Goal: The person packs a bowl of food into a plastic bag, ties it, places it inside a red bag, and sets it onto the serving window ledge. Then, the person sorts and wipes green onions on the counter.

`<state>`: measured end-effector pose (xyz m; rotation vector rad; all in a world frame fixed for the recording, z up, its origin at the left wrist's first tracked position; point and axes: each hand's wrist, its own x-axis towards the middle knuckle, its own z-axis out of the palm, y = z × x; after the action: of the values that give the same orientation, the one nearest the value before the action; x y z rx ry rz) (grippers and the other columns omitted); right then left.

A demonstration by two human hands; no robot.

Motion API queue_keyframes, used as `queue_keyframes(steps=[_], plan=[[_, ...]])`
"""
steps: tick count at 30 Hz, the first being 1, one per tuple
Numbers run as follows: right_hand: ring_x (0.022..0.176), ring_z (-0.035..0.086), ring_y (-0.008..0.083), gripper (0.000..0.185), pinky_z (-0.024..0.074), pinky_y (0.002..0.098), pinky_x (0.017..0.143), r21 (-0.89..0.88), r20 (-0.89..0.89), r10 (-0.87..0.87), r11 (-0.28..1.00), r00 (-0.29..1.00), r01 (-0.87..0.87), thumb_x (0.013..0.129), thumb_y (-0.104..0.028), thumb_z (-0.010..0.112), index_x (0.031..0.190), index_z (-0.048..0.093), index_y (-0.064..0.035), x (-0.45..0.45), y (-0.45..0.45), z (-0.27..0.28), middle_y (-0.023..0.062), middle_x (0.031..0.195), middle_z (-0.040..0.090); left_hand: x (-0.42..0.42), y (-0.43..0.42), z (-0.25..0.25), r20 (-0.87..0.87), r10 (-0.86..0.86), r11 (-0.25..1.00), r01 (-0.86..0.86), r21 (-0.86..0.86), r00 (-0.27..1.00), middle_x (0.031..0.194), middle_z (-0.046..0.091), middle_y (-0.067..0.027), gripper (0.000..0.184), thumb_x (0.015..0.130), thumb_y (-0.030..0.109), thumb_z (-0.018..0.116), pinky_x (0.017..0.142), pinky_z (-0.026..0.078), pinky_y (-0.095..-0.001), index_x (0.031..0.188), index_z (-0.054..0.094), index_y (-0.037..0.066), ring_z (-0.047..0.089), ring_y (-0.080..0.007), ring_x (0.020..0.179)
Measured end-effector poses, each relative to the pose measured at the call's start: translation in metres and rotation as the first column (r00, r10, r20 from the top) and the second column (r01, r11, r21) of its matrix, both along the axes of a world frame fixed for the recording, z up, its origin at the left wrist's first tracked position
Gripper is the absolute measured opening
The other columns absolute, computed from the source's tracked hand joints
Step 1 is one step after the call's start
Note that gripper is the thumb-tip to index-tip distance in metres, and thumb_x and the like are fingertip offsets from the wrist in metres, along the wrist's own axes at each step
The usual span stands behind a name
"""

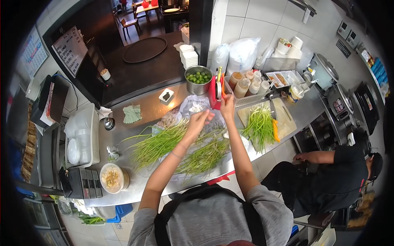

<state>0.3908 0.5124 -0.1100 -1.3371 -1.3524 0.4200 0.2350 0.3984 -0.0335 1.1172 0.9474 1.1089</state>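
My left hand [200, 122] hovers over a crumpled plastic bag [196, 102], its fingers loosely bent and slightly blurred, so I cannot tell whether they hold anything. My right hand [227, 106] is closed at the front of a red device with a round dial [219, 87], which looks like a kitchen scale. Something orange shows by its fingertips, but its kind is unclear. Below my forearms, long green stalks [160, 143] lie in a loose heap, with a second bundle [205, 156] beside them. Trimmed green stalks [259, 127] rest on a cutting board [285, 117] to the right.
A pot of green limes [198, 78] stands behind the hands, beside a basket of sauce bottles [248, 84]. At left are a tub of food [113, 178] and a basket of plastic containers [84, 135]. A person in black [328, 180] bends down at right.
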Motion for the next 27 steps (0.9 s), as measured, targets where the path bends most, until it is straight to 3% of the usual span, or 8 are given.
queue_keyframes(steps=[2, 5, 9, 12, 14, 16, 24, 27], plan=[[0.072, 0.061, 0.0291, 0.03, 0.0467, 0.0377, 0.067, -0.108, 0.151, -0.02, 0.994, 0.988, 0.036, 0.076, -0.007, 0.062, 0.095, 0.039, -0.0046, 0.015, 0.029, -0.022, 0.017, 0.079, 0.06, 0.018, 0.034, -0.011, 0.025, -0.03, 0.99, 0.033, -0.137, 0.999, 0.106, 0.06, -0.0143, 0.042, 0.094, 0.033, 0.042, 0.084, 0.047, -0.0333, 0.103, 0.057, -0.004, 0.057, -0.0226, 0.101], [0.068, 0.062, 0.0277, 0.037, 0.0474, 0.0377, 0.066, -0.201, -0.002, -0.003, 0.98, 1.0, 0.003, 0.07, -0.001, 0.066, 0.092, 0.036, -0.0049, 0.016, 0.041, -0.015, 0.0181, 0.078, 0.06, 0.037, 0.091, -0.061, 0.148, -0.044, 0.943, 0.09, -0.32, 0.988, 0.109, 0.058, -0.0175, 0.046, 0.094, 0.034, 0.041, 0.088, 0.047, -0.0345, 0.109, 0.052, -0.008, 0.057, -0.0254, 0.103], [0.064, 0.06, 0.0176, 0.038, 0.0471, 0.0272, 0.056, -0.126, -0.512, 0.135, 0.965, 0.849, -0.229, 0.066, 0.01, 0.062, 0.088, 0.036, -0.0058, 0.019, 0.036, -0.01, 0.0101, 0.078, 0.059, 0.05, 0.133, -0.1, 0.229, 0.031, 0.897, 0.074, -0.435, 0.973, 0.112, 0.054, -0.0235, 0.051, 0.095, 0.035, 0.038, 0.089, 0.047, -0.0355, 0.11, 0.049, -0.012, 0.056, -0.0285, 0.104], [0.064, 0.058, 0.0142, 0.032, 0.044, 0.0228, 0.053, 0.135, -0.078, 0.233, 0.966, 0.969, -0.221, 0.072, 0.01, 0.059, 0.086, 0.036, -0.007, 0.03, -0.027, -0.003, 0.0049, 0.078, 0.056, 0.056, 0.143, -0.099, 0.237, 0.087, 0.881, 0.036, -0.472, 0.968, 0.105, 0.057, -0.0232, 0.052, 0.094, 0.036, 0.04, 0.087, 0.049, -0.0358, 0.105, 0.051, -0.014, 0.059, -0.0287, 0.099], [0.058, 0.051, 0.0077, 0.027, 0.0404, 0.0207, 0.051, 0.067, -0.46, 0.392, 0.91, 0.797, -0.409, 0.077, 0.008, 0.057, 0.084, 0.036, -0.0075, 0.028, -0.114, 0.053, 0.0049, 0.077, 0.059, 0.053, 0.147, -0.1, 0.277, 0.022, 0.89, 0.108, -0.444, 0.961, 0.093, 0.062, -0.0211, 0.048, 0.093, 0.033, 0.044, 0.082, 0.052, -0.0361, 0.099, 0.054, -0.014, 0.062, -0.0278, 0.091], [0.053, 0.041, 0.0028, 0.026, 0.035, 0.018, 0.048, -0.144, -0.192, 0.396, 0.894, 0.898, -0.425, 0.08, 0.006, 0.057, 0.083, 0.036, -0.0079, 0.047, -0.174, 0.064, 0.0063, 0.077, 0.063, 0.056, 0.149, -0.096, 0.204, 0.054, 0.895, 0.043, -0.444, 0.977, 0.091, 0.062, -0.0216, 0.04, 0.088, 0.025, 0.054, 0.077, 0.054, -0.0347, 0.095, 0.055, -0.014, 0.064, -0.0276, 0.085], [0.049, 0.039, 0.0001, 0.025, 0.0311, 0.0162, 0.046, -0.194, -0.364, 0.441, 0.826, 0.82, -0.53, 0.079, 0.004, 0.062, 0.08, 0.04, -0.0066, 0.059, -0.211, 0.067, 0.0079, 0.076, 0.066, 0.08, 0.16, -0.125, 0.047, 0.239, 0.935, -0.217, -0.281, 0.97, 0.066, 0.063, -0.0149, 0.009, 0.072, -0.001, 0.065, 0.051, 0.056, -0.0292, 0.071, 0.06, -0.009, 0.065, -0.0227, 0.056], [0.052, 0.043, 0.0004, 0.023, 0.032, 0.0161, 0.047, -0.181, -0.389, 0.439, 0.825, 0.81, -0.535, 0.079, 0.003, 0.062, 0.083, 0.042, -0.0068, 0.054, -0.212, 0.065, 0.0054, 0.076, 0.064, 0.089, 0.154, -0.116, -0.277, 0.269, 0.924, -0.329, -0.195, 0.922, 0.061, 0.063, -0.0116, 0.01, 0.072, 0.005, 0.066, 0.046, 0.054, -0.0294, 0.068, 0.062, -0.004, 0.065, -0.0195, 0.055]])
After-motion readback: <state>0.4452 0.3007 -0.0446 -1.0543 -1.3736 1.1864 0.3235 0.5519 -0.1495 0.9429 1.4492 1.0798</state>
